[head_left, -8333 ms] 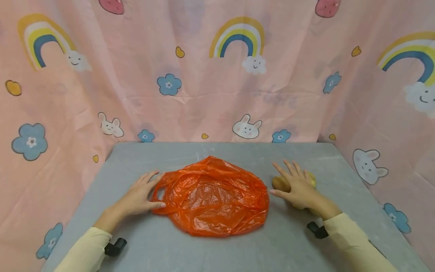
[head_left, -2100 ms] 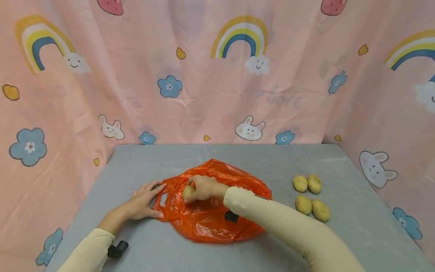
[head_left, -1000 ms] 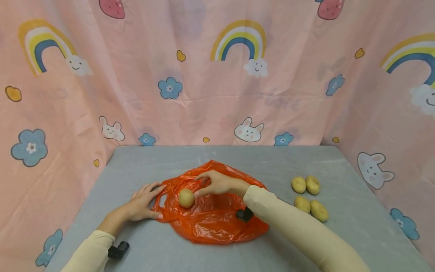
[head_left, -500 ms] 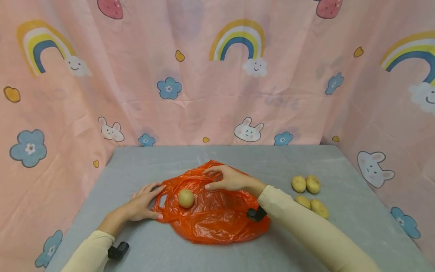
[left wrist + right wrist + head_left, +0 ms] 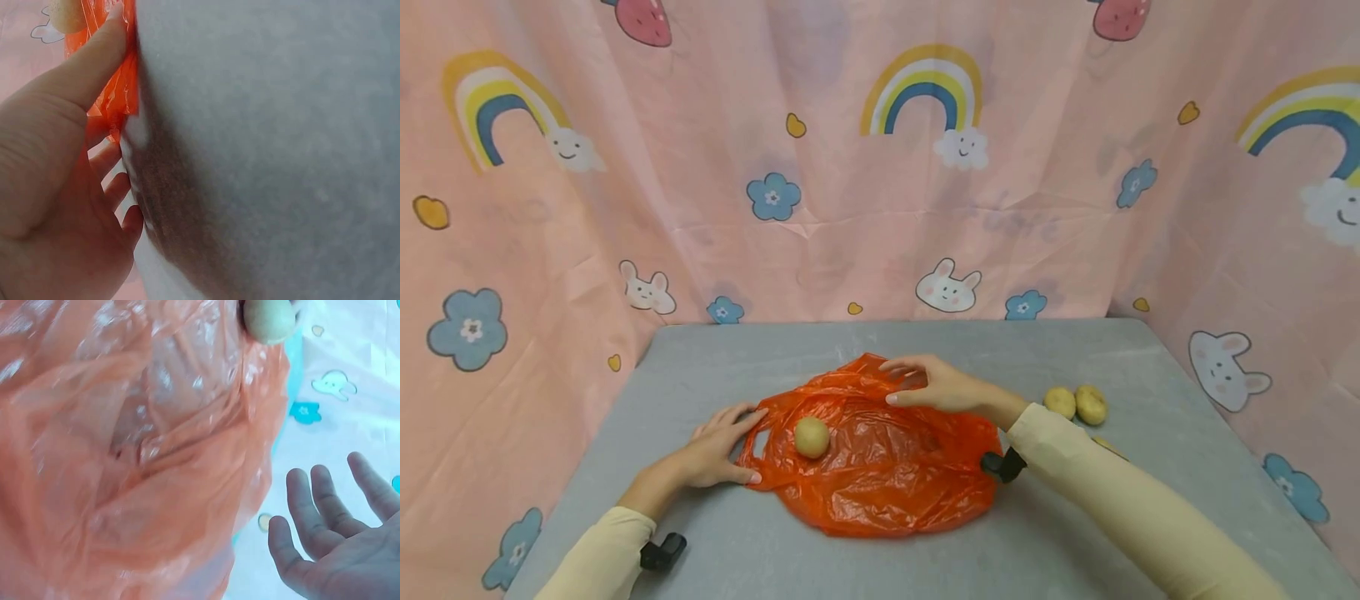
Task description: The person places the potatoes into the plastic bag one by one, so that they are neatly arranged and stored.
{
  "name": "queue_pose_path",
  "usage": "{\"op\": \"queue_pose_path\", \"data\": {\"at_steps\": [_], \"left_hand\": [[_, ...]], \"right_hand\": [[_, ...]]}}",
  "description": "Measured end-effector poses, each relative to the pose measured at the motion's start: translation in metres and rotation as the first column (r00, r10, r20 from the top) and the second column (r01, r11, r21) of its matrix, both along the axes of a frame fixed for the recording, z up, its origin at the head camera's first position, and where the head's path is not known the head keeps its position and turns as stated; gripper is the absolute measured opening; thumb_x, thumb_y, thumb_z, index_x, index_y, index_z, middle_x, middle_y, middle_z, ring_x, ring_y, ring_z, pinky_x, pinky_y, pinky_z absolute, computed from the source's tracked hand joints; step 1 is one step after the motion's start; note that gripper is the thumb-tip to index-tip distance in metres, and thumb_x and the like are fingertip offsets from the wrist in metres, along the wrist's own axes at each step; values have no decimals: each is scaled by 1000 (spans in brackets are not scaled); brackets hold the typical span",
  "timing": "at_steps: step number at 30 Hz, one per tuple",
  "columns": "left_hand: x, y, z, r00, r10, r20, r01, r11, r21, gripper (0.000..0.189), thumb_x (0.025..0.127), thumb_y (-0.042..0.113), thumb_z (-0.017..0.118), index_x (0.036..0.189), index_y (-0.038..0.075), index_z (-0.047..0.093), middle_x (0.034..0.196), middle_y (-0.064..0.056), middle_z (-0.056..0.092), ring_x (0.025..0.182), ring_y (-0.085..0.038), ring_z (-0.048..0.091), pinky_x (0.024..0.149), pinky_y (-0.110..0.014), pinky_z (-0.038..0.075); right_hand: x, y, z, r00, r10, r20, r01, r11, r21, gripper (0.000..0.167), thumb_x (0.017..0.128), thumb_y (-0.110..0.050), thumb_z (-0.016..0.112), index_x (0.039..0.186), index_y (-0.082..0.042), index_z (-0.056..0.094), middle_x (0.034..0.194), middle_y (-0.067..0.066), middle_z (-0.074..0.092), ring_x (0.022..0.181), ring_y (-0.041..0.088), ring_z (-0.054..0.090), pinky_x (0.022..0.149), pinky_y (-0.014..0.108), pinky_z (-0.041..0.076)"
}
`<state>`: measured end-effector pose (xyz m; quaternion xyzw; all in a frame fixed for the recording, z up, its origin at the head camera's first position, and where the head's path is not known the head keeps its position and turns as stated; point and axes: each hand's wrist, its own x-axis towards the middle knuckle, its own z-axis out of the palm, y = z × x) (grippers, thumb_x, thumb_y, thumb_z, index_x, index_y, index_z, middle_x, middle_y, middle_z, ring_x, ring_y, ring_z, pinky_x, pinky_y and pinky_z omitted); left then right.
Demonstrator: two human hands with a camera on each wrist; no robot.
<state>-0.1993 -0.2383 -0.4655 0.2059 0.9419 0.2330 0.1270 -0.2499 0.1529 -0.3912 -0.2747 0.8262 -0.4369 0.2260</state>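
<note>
An orange-red plastic bag (image 5: 887,492) lies spread on the grey table, its looped handle toward the left. One potato (image 5: 812,437) sits on the bag near that handle; it also shows at the top of the right wrist view. My left hand (image 5: 718,450) rests at the handle end, thumb and fingers spread over the bag's edge. In the left wrist view, the thumb (image 5: 94,65) lies along the orange plastic. My right hand (image 5: 940,385) hovers over the bag's far right part, holding nothing, with its fingers (image 5: 303,503) loosely bent and apart.
Two potatoes (image 5: 1075,405) lie on the table (image 5: 760,558) to the right of the bag. A sliver of another potato (image 5: 1105,443) shows behind the right sleeve (image 5: 1120,492), which covers the rest. A pink patterned curtain (image 5: 850,258) surrounds the table's back and sides.
The right hand brought a potato onto the bag, let go of it, and has drawn back to the right. The left hand stays at the bag's handle.
</note>
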Motion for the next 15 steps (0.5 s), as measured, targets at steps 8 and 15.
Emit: {"op": "queue_pose_path", "data": {"at_steps": [8, 15], "left_hand": [[0, 1, 1, 1000, -14, -8, 14, 1000, -14, 102, 78, 48, 84, 158, 8, 35, 161, -23, 29, 146, -52, 25, 105, -81, 21], [-1, 0, 0, 1000, -1, 7, 1, 1000, -10, 102, 78, 48, 84, 158, 9, 35, 161, -22, 29, 147, -51, 23, 106, -82, 19]], "right_hand": [[-6, 32, 0, 999, -3, -54, 4, 1000, 8, 61, 98, -30, 66, 150, -3, 47, 148, 27, 50, 132, 45, 53, 106, 56, 47], [-12, 58, 3, 992, -51, -117, 57, 997, 46, 60, 97, -31, 67, 148, -4, 50, 147, 24, 52, 125, 40, 59, 103, 54, 49]]}}
